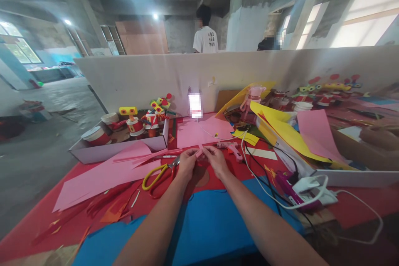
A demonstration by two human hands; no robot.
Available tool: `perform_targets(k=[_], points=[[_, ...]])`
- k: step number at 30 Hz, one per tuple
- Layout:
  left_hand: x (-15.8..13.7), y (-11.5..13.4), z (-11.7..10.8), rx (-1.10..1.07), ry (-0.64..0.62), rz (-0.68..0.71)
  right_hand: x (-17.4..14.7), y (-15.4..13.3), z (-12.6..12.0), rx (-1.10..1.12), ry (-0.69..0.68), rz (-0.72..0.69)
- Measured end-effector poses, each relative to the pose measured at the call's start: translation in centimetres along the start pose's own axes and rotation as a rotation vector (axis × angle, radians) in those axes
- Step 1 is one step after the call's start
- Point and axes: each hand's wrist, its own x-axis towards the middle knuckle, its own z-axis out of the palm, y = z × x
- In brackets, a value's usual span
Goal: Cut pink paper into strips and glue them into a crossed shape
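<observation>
Close together over the red table cover, my left hand (188, 162) and my right hand (215, 158) pinch a small strip of pink paper (199, 152) between their fingertips. Scissors (158, 173) with yellow and red handles lie just left of my left hand. A pink glue gun (232, 149) rests to the right of my right hand. Behind both hands lies a sheet of pink paper (204, 129). More cut pink sheets and thin strips (102, 170) spread out to the left. Beneath my wrists is a round brown piece (202, 178).
A shallow box (120, 153) at left holds paper cups and cup figures (135, 124). On the right, a box (352, 177) carries yellow and pink sheets. White cables (264, 199) run to a purple power strip (293, 191). A white partition (140, 77) stands behind; a person (205, 35) is beyond it.
</observation>
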Motion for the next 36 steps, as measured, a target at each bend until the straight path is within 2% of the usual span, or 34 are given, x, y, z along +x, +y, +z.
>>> perform_targets(k=[4, 9, 15, 21, 31, 36], points=[[0.16, -0.42, -0.07, -0.026, -0.033, -0.032, 0.18, -0.32, -0.34, -0.121, 0.060, -0.104], [0.10, -0.42, 0.09, 0.032, -0.131, -0.022, 0.18, -0.48, -0.39, -0.104, 0.172, -0.101], [0.29, -0.48, -0.22, 0.143, 0.001, 0.066, 0.06, -0.32, -0.21, -0.090, 0.070, -0.078], [0.46, -0.40, -0.47, 0.173, 0.021, 0.069, 0.07, -0.65, -0.32, -0.105, 0.037, -0.059], [0.32, -0.33, -0.48, 0.196, 0.021, 0.079, 0.33, -0.17, -0.48, -0.210, 0.090, -0.113], [0.42, -0.43, -0.53, 0.183, 0.070, 0.076, 0.32, -0.25, -0.25, -0.191, 0.102, -0.075]])
